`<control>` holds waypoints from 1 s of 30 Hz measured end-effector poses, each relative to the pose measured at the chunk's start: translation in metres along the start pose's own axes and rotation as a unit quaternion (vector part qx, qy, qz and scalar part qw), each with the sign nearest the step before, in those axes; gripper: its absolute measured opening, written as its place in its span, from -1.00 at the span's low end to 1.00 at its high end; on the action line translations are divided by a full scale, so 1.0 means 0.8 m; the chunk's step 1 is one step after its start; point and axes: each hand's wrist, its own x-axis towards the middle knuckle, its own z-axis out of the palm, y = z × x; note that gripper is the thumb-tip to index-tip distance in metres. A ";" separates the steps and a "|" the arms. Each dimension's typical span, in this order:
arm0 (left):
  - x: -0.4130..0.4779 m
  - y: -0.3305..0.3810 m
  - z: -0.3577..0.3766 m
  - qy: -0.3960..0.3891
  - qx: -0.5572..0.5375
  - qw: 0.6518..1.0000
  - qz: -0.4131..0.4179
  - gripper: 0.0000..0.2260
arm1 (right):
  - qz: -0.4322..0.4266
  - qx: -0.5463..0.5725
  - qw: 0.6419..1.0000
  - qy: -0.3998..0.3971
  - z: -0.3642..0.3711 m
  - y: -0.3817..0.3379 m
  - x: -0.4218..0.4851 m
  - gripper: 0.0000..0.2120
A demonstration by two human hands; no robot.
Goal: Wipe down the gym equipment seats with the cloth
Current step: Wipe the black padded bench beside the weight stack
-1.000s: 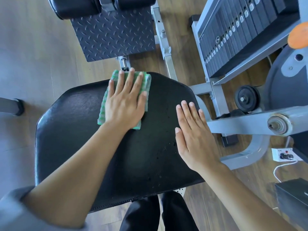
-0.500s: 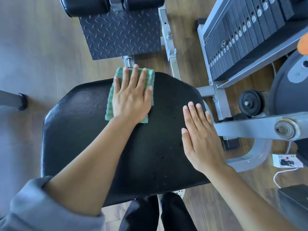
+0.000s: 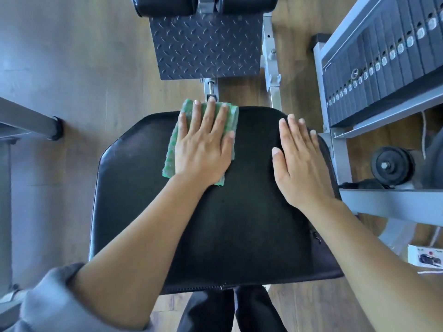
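A black padded seat (image 3: 239, 224) fills the middle of the view. A folded green checked cloth (image 3: 171, 154) lies on its far edge, left of centre. My left hand (image 3: 203, 144) presses flat on the cloth with straight fingers reaching the seat's far rim. My right hand (image 3: 299, 159) rests flat on the bare seat near its right edge, fingers straight and together, holding nothing.
Beyond the seat is a black checker-plate footplate (image 3: 206, 44) under two black roller pads (image 3: 165, 6). A grey weight stack (image 3: 383, 56) and its frame stand at the right, with a small black wheel (image 3: 393, 165). A grey bar foot (image 3: 55, 128) sits left on wooden floor.
The view has shifted, so the seat sits more centred. My left hand with the cloth stays at the far edge; my right hand stays flat near the right edge.
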 end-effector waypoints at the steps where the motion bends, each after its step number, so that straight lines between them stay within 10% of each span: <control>1: -0.013 0.000 0.002 -0.001 0.002 0.999 0.042 -0.47 | -0.004 -0.001 1.000 -0.005 0.003 -0.002 0.002 -0.43; 4: -0.054 -0.037 -0.004 -0.004 0.020 0.997 0.079 -0.50 | -0.015 -0.019 1.000 -0.012 0.011 -0.005 0.001 -0.40; 10: -0.016 -0.080 -0.019 0.003 0.016 0.994 -0.109 -0.46 | -0.014 -0.042 0.999 0.002 0.016 -0.006 0.000 -0.42; 17: -0.051 -0.059 -0.009 0.000 0.021 0.998 0.058 -0.50 | -0.016 -0.042 0.999 0.007 0.018 -0.005 0.000 -0.43; 23: -0.009 -0.077 -0.019 0.004 0.015 0.995 -0.102 -0.45 | -0.015 -0.043 0.999 0.012 0.020 -0.006 0.000 -0.44; 30: -0.059 -0.043 -0.008 -0.012 0.005 0.998 0.060 -0.45 | -0.018 -0.035 0.999 0.018 0.020 -0.006 0.001 -0.44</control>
